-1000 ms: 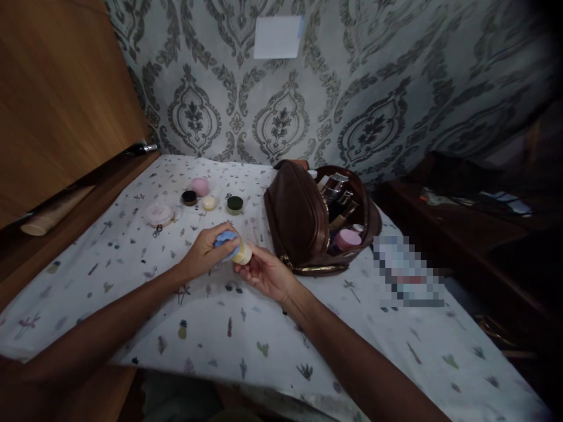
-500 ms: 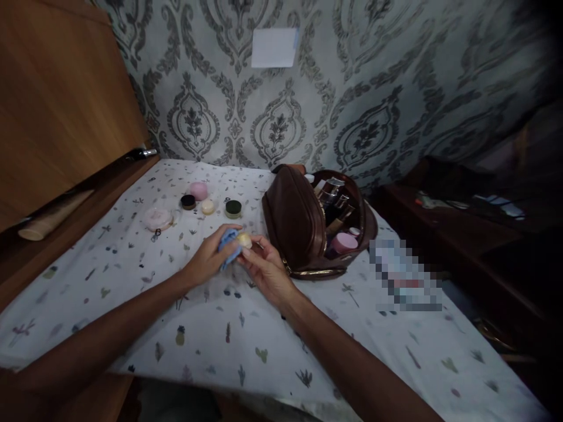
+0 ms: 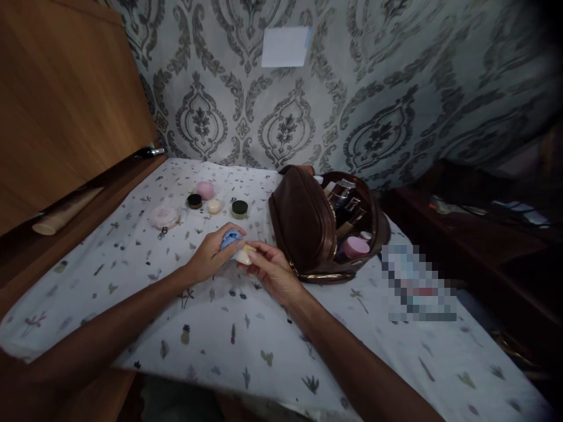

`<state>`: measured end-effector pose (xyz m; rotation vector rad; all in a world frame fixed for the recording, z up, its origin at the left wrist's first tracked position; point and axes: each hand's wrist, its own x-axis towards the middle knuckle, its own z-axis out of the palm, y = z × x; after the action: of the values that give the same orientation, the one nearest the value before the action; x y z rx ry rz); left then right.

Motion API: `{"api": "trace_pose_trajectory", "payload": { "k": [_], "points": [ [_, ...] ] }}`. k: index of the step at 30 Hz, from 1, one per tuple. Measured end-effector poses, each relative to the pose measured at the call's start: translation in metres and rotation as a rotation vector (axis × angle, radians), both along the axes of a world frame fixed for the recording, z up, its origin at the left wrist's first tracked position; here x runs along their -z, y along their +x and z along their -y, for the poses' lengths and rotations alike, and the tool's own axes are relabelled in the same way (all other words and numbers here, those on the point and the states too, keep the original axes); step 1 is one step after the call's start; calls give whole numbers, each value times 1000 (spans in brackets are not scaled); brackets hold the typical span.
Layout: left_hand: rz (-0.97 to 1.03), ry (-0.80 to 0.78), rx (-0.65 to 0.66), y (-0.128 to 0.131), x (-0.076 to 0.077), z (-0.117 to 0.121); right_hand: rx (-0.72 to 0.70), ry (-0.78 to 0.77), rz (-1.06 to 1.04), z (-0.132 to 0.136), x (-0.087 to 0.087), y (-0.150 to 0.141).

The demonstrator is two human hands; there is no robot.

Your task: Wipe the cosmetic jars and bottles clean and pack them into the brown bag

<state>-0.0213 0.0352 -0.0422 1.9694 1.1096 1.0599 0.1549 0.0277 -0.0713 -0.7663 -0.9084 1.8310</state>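
Observation:
Above the printed tablecloth (image 3: 211, 346), my left hand (image 3: 207, 257) is closed around a crumpled blue cloth (image 3: 230, 237). My right hand (image 3: 277, 272) pinches a small cream-and-yellow cosmetic jar (image 3: 244, 255) by its right side. The cloth presses against the left of this jar, and fingers hide part of it. Just right of my right hand stands an unzipped brown cosmetic bag (image 3: 303, 225). A pink-lidded jar (image 3: 355, 247) and several bottles and brushes sit inside it.
Behind my hands are a dark green-lidded jar (image 3: 240, 209), a small cream jar (image 3: 214, 206), a black-lidded jar (image 3: 194, 201), a pink round item (image 3: 204, 190) and a clear round case (image 3: 166, 217). A wooden cabinet (image 3: 74, 99) borders the left. A pixelated item (image 3: 417, 287) lies right.
The view has shifted slightly, so the scene sits further right. Between my hands the cream-and-yellow jar has turned, showing more of its pale side. Both hands keep their hold.

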Motion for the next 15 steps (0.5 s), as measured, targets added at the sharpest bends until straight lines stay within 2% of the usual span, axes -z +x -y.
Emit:
{"api": "trace_pose_trajectory", "payload": {
  "k": [3, 6, 11, 15],
  "points": [
    [52, -48, -86, 0, 4, 0, 0, -1, -17, 0, -1, 0],
    [30, -30, -130, 0, 8, 0, 46, -5, -61, 1, 0, -1],
    [-200, 230, 1, -2, 16, -2, 120, -52, -155, 2, 1, -3],
    [-340, 370, 16, -7, 21, -6, 52, -35, -111, 4, 0, -4]
  ]
}}
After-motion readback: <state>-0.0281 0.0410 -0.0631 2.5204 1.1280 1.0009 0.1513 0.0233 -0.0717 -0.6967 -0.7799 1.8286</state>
